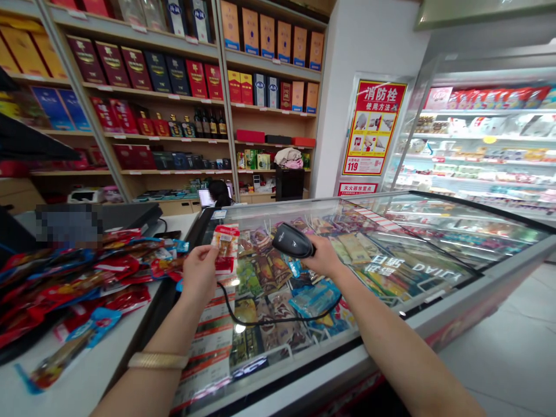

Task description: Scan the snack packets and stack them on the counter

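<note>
White light glows from the chiller (473,110) beyond the right fingers (315,263). Glare dots the freezer glass (240,328) just below the left fingers (210,253); packets (39,289) left of them look blurred.

Wht wall (377,43), wd shelves (269,120), pale flr (499,341)

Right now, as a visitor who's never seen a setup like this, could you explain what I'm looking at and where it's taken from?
There is no machine arm here, just a person's two bare hands. The single picture comes from a camera worn on the head, looking forward and down. The left hand holds a small red packet by its edge. The right hand grips a black handheld scanner, its head turned toward that packet. Both are above a glass-topped freezer, with wrapped goods visible through the glass and a black cord looping across. At left, a heap of glossy packets lies on a white counter.
</note>
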Demonstrator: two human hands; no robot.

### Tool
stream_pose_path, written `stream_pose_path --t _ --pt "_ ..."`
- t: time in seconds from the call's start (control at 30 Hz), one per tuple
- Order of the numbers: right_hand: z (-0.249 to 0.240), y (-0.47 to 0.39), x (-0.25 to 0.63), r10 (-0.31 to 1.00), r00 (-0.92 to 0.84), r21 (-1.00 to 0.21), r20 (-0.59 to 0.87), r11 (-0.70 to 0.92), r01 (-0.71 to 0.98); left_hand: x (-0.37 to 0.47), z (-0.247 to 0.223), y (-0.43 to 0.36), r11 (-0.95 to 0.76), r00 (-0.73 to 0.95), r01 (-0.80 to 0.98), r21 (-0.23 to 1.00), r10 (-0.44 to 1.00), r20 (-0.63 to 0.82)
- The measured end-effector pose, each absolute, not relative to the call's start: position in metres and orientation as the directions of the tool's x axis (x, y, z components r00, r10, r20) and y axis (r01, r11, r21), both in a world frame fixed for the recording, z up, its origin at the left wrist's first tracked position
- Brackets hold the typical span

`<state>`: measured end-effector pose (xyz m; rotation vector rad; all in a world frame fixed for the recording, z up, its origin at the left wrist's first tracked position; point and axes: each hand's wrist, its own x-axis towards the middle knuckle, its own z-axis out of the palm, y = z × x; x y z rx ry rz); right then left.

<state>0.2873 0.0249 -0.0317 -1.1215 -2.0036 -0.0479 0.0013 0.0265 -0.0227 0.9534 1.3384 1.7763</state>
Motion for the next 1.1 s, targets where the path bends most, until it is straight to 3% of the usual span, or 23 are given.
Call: stream_pose_path --t 0.1,0.23,0.57,0.93,1.1 --pt "-0.030 0.023 0.285 0.688 -0.331 -0.313 0.646 0.634 0.707 0.012 -0.023 0.020 -0.118 -0.371 -0.303 0.946 0.929 -0.003" --pt "-0.029 0.020 0.279 0.640 -0.430 -0.274 0.637 0.709 0.650 0.019 -0.022 0.014 -0.105 -0.273 -0.378 0.920 0.962 -0.002" --pt "-0.028 0.018 0.277 0.637 -0.512 -0.155 0.576 0.700 0.697 0.019 -0.032 0.021 -0.199 -0.286 -0.111 0.974 0.945 0.160" --pt "-0.023 0.013 0.273 0.678 -0.529 -0.143 0.511 0.674 0.725 0.016 -0.033 0.022 -0.222 -0.283 -0.081 0.972 0.940 0.191" --pt "-0.016 0.016 0.295 0.757 -0.356 -0.202 0.548 0.533 0.822 0.022 -0.041 0.022 -0.151 -0.224 -0.158 0.976 0.968 0.114"
